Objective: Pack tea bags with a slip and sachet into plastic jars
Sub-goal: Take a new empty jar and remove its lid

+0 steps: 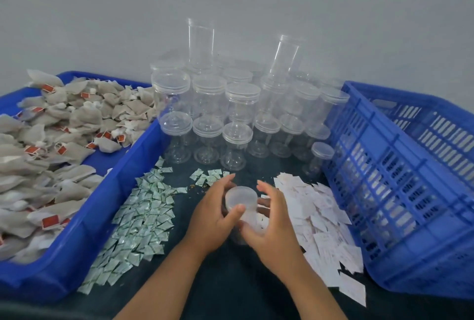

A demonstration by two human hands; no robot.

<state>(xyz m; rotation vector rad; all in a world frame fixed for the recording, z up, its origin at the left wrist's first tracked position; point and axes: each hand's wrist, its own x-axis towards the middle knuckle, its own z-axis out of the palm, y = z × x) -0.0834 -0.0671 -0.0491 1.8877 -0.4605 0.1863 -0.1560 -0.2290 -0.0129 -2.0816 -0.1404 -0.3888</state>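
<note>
While clasped by left hand (213, 217) and right hand (275, 232), treat jar (250, 213) as probably light, slick, thin-walled: grip body, not lid (237, 195).

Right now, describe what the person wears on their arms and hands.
The left hand and right hand are bare: no gloves, and no rings show. The left forearm and right forearm are uncovered too, with no sleeve, watch or band in view down to the picture's bottom edge.
</note>
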